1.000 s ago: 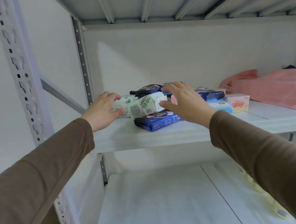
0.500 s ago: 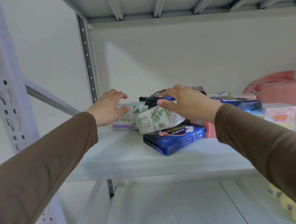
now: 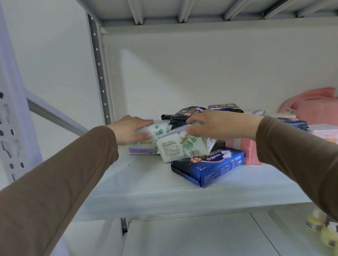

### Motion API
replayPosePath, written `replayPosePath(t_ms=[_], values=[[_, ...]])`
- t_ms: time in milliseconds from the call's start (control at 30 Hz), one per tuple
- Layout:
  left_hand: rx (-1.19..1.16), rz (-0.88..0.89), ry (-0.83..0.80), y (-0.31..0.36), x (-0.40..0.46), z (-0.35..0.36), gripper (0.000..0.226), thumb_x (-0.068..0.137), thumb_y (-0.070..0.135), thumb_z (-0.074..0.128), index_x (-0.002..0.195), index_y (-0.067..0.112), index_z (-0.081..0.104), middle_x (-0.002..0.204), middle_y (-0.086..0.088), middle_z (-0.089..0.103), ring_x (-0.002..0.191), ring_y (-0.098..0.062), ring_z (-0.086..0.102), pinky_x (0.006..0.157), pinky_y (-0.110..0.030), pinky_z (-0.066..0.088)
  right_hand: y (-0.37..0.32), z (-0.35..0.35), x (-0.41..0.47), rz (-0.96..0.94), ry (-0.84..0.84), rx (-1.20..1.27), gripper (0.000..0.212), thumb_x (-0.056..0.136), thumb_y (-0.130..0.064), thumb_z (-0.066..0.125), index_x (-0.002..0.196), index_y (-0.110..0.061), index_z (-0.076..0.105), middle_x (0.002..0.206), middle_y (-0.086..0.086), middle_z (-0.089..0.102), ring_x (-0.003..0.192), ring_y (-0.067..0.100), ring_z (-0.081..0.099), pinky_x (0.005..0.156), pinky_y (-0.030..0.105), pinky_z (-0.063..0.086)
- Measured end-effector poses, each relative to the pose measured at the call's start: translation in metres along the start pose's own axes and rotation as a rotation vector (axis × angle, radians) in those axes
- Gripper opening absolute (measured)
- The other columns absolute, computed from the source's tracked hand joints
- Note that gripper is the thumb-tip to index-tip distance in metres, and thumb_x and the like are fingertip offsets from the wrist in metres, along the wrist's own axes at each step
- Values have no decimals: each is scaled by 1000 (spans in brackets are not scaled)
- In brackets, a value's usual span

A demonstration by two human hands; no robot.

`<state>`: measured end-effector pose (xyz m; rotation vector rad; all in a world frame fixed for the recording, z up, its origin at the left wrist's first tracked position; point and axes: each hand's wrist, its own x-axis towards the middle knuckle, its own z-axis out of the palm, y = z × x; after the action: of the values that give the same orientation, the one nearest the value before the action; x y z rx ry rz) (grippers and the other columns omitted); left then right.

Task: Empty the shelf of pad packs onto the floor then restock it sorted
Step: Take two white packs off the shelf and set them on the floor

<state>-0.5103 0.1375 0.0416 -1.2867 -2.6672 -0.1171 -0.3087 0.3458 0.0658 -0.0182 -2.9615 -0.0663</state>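
Both hands reach onto the grey metal shelf (image 3: 144, 183), where the pad packs lie in a loose heap toward the middle. The left hand (image 3: 130, 129) has its grip clamped on a white leaf-print pack (image 3: 144, 142) at the left of the heap, fingers over the top and thumb against the near face. The right hand (image 3: 215, 124) has its grip clamped on a second leaf-print pack (image 3: 184, 147), which sits tilted, its right end resting on a dark blue pack (image 3: 211, 165) lying flat at the near side of the heap. Just right of the blue pack stands a pink pack (image 3: 249, 153), partly hidden by the right sleeve. Behind the hands, at the far side, lie black packs (image 3: 185, 113). Further right sit a pale pink pack (image 3: 329, 135) and, at the far right, a pink cloth (image 3: 323, 106). On the lower shelf (image 3: 185, 244), yellow objects show blurred at the right edge.
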Motion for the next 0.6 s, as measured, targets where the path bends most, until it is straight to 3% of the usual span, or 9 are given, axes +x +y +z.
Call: replayPosePath(t_ms=[100, 267, 400, 500, 600], values=[[68, -61, -11, -10, -4, -4, 63, 95, 61, 45, 152, 41, 26, 142, 4, 50, 131, -23, 29, 108, -50, 31, -1, -4, 0, -3, -8, 111, 53, 97, -49, 51, 147, -33, 39, 146, -2, 41, 126, 21, 46, 101, 34, 39], [83, -123, -40, -21, -19, -15, 58, 95, 58, 50, 147, 41, 33, 129, 1, 54, 128, -25, 30, 101, -41, 35, 0, -7, 6, -77, 70, 283, 65, 86, -33, 72, 143, -37, 42, 129, -6, 45, 104, 12, 55, 81, 26, 50], [19, -144, -71, -34, -24, -18, 65, 91, 56, 57, 146, 30, 35, 137, -1, 53, 118, -23, 47, 99, -37, 40, 3, 0, 15, -81, 72, 256, 79, 80, -22, 79, 147, -34, 39, 130, -6, 40, 112, 15, 51, 99, 34, 46], [0, -183, -54, -35, -29, -19, 75, 92, 54, 59, 151, 18, 30, 148, -3, 44, 128, -23, 47, 103, -32, 37, 0, 7, 22, -80, 108, 137, 65, 81, -17, 78, 137, -30, 50, 129, -2, 39, 106, 16, 46, 92, 32, 44], [-5, -179, -84, -43, -30, -19, 61, 88, 57, 62, 130, 14, 52, 125, -5, 57, 107, -22, 58, 91, -34, 46, 4, 11, 29, -81, 134, 195, 51, 75, -29, 84, 117, -30, 55, 118, -5, 45, 102, 15, 48, 89, 34, 47]])
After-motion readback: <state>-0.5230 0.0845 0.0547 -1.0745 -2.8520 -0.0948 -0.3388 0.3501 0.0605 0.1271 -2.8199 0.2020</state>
